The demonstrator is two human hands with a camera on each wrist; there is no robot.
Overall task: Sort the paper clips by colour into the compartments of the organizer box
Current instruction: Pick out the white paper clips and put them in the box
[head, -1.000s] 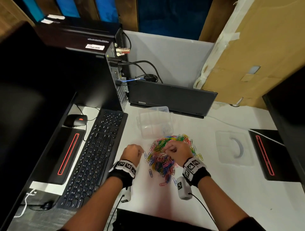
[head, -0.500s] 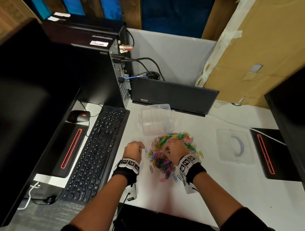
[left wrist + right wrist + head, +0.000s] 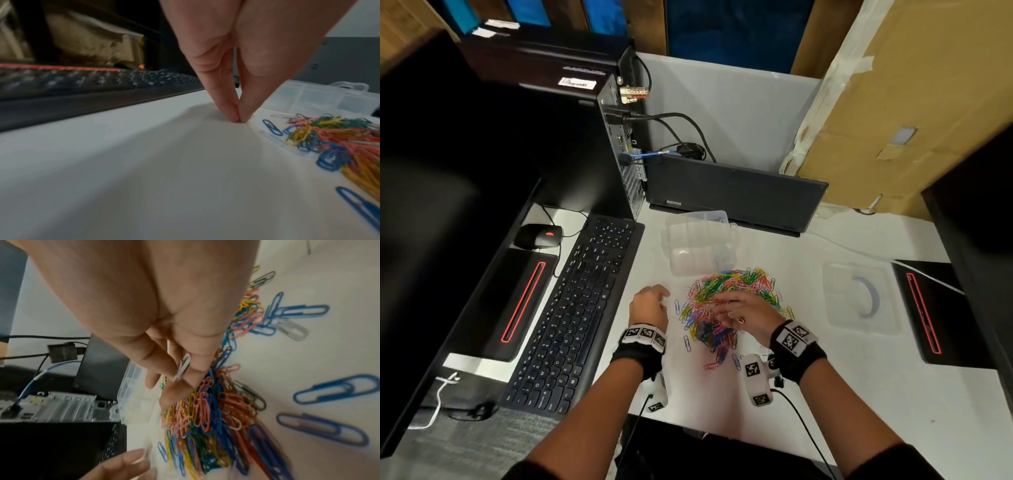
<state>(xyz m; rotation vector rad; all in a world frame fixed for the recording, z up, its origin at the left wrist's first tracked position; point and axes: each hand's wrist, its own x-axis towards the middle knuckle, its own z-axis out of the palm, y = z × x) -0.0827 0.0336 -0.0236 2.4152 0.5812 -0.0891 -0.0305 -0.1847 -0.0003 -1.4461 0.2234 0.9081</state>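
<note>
Right wrist view: my right hand [image 3: 164,340] pinches 1 white clip [image 3: 182,367] above the pile [image 3: 726,301]; left hand [image 3: 236,69] fingertips pressed together on the worktop [image 3: 123,162]. Tangled neighbours may snag; organizer box [image 3: 698,243] sits beyond.

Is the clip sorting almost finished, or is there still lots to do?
Barely begun. Done: one compartment of the organizer box seems to hold some pale clips. In hand: the right hand holds a white clip; the left hand pinches its fingertips at the table, and what it picks is too small to see. Left: nearly everything, the big mixed pile.
</note>
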